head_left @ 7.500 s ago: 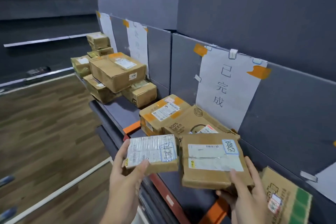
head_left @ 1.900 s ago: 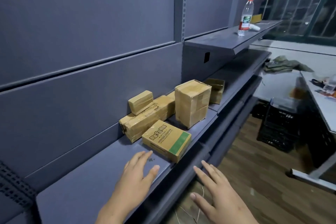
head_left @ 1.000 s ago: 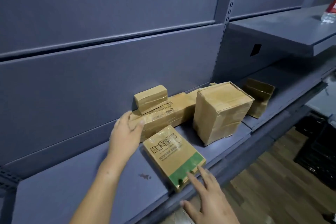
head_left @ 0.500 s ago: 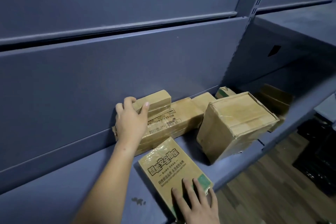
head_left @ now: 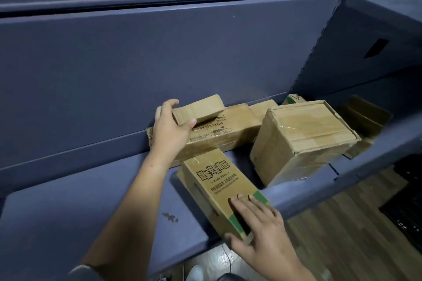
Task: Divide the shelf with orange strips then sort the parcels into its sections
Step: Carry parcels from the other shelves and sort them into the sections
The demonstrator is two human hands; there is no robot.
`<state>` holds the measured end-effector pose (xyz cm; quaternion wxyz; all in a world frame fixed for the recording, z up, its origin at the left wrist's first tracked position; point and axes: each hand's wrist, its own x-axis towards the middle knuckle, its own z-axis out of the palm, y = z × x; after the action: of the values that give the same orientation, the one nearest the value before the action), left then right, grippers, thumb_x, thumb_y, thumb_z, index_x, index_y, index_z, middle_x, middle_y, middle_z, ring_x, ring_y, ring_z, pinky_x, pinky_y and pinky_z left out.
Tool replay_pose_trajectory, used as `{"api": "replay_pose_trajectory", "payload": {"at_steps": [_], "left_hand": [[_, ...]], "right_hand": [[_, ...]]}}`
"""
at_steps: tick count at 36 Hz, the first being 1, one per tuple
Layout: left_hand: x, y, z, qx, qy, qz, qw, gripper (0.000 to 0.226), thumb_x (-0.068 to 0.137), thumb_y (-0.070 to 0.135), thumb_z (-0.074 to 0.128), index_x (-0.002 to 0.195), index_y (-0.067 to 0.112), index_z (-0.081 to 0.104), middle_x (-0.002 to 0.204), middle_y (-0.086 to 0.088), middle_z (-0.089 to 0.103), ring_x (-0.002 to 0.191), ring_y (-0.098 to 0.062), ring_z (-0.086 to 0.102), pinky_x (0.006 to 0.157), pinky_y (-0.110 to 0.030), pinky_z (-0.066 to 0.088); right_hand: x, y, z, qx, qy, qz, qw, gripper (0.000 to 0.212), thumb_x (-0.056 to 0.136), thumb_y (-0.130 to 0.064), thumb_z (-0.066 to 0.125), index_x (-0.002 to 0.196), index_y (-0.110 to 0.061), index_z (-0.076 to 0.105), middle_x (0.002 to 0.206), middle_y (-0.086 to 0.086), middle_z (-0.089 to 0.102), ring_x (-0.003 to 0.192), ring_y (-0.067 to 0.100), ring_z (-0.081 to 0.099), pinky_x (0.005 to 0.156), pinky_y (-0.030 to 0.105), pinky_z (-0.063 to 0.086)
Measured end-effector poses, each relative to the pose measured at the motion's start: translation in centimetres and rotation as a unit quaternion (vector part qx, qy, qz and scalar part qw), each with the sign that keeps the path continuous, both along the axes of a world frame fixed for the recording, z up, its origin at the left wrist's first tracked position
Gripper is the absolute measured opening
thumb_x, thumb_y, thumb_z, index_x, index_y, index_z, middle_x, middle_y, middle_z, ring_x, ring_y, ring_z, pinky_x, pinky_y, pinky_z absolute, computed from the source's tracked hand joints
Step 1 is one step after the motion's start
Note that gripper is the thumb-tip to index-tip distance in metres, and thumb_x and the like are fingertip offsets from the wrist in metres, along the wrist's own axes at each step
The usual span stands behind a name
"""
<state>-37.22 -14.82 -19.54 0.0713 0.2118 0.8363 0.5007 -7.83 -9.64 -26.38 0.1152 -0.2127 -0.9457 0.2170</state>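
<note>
Brown parcels lie on a blue-grey shelf [head_left: 80, 223]. My left hand [head_left: 170, 131] grips a small plain box [head_left: 201, 108] that sits on top of a long flat carton [head_left: 230, 131] against the back panel. My right hand [head_left: 258, 228] holds the near end of a flat box with black print and green corners [head_left: 219, 182], fingers on its top and thumb on its end, at the shelf's front edge. A large taped box [head_left: 303, 139] stands to the right.
An open cardboard box [head_left: 365, 121] lies at the far right, on the neighbouring shelf section. A slotted upright [head_left: 338, 7] splits the back panel. Wooden floor [head_left: 342, 223] shows below the shelf edge, with a dark crate [head_left: 406, 201] at the right.
My view turned from the labelled sections to this stack. My left hand reached the small top box and closed round it. My right hand slid onto the printed box and gripped its near end.
</note>
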Motion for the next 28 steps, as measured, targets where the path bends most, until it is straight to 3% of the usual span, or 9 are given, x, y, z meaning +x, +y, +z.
{"api": "replay_pose_trajectory", "payload": {"at_steps": [5,8,10,12,14,17,20,24,28], "left_hand": [[0.9,-1.6,-0.6,0.017,0.077,0.011,0.997,0.04,0.086,0.02,0.077,0.123,0.023,0.062,0.122,0.011,0.044,0.108,-0.003,0.049,0.1,-0.019,0.035],[1.5,-3.1,-0.9,0.036,0.098,0.037,0.994,0.043,0.085,0.016,0.077,0.125,0.021,0.063,0.124,0.009,0.042,0.104,0.007,0.044,0.096,0.0,0.027],[1.9,-4.0,-1.1,0.049,0.101,0.055,0.992,0.043,0.085,0.014,0.077,0.125,0.022,0.063,0.126,0.008,0.041,0.106,0.01,0.044,0.095,0.004,0.024],[2.1,-4.9,-1.4,0.06,0.095,0.066,0.991,0.043,0.086,0.012,0.077,0.125,0.025,0.063,0.131,0.008,0.039,0.116,0.007,0.044,0.104,-0.005,0.029],[2.3,-5.6,-1.8,0.063,0.088,0.072,0.992,0.045,0.087,0.012,0.076,0.126,0.027,0.062,0.136,0.01,0.035,0.12,0.014,0.038,0.109,-0.011,0.031],[2.4,-6.5,-2.5,0.054,0.082,0.084,0.992,0.044,0.088,0.01,0.075,0.127,0.025,0.061,0.146,0.006,0.034,0.124,0.011,0.035,0.099,0.003,0.024],[2.6,-7.3,-3.4,0.052,0.087,0.082,0.991,0.044,0.088,0.007,0.073,0.127,0.024,0.06,0.149,0.004,0.034,0.12,0.023,0.034,0.094,0.0,0.033],[3.0,-8.0,-4.5,0.056,0.076,0.082,0.992,0.045,0.088,0.003,0.072,0.126,0.022,0.06,0.144,0.009,0.032,0.119,0.031,0.028,0.109,-0.033,0.043],[3.5,-7.9,-4.6,0.062,0.061,0.086,0.993,0.053,0.084,0.002,0.076,0.12,0.033,0.054,0.145,0.0,0.039,0.121,0.01,0.043,0.097,-0.016,0.045]], "right_hand": [[1.3,2.0,1.1,-0.178,0.09,-0.062,0.978,0.069,0.079,-0.062,0.068,0.143,-0.047,0.049,0.136,-0.036,0.056,0.125,-0.009,0.054,0.102,0.015,0.043],[1.9,2.8,1.0,-0.285,0.119,-0.108,0.945,0.059,0.083,-0.058,0.067,0.14,-0.051,0.052,0.11,-0.021,0.074,0.089,-0.004,0.068,0.078,0.019,0.053],[2.0,3.1,0.6,-0.371,0.143,-0.135,0.908,0.054,0.087,-0.05,0.063,0.139,-0.044,0.053,0.114,-0.02,0.073,0.098,0.003,0.07,0.082,0.024,0.056],[1.8,3.0,-0.1,-0.437,0.165,-0.179,0.866,0.055,0.088,-0.054,0.062,0.139,-0.034,0.058,0.127,-0.014,0.07,0.118,0.015,0.066,0.096,0.041,0.057],[1.6,2.7,-0.6,-0.488,0.199,-0.237,0.816,0.036,0.098,-0.043,0.061,0.131,-0.029,0.064,0.124,0.001,0.072,0.113,0.027,0.068,0.092,0.054,0.058],[1.5,2.3,-1.1,-0.529,0.214,-0.3,0.764,0.025,0.105,-0.023,0.051,0.126,-0.026,0.065,0.105,0.004,0.078,0.092,0.024,0.074,0.081,0.049,0.062],[1.8,1.7,-1.6,-0.549,0.197,-0.274,0.764,0.028,0.105,-0.025,0.049,0.128,-0.022,0.065,0.104,0.005,0.078,0.088,0.02,0.074,0.078,0.043,0.061],[2.1,0.9,-2.3,-0.516,0.187,-0.247,0.798,0.049,0.086,-0.044,0.075,0.132,-0.031,0.062,0.117,-0.002,0.074,0.103,0.021,0.073,0.078,0.039,0.059],[2.1,0.9,-3.1,-0.481,0.151,-0.244,0.829,0.067,0.072,-0.054,0.075,0.135,-0.048,0.053,0.137,-0.001,0.059,0.111,0.017,0.068,0.077,0.04,0.062]]}}
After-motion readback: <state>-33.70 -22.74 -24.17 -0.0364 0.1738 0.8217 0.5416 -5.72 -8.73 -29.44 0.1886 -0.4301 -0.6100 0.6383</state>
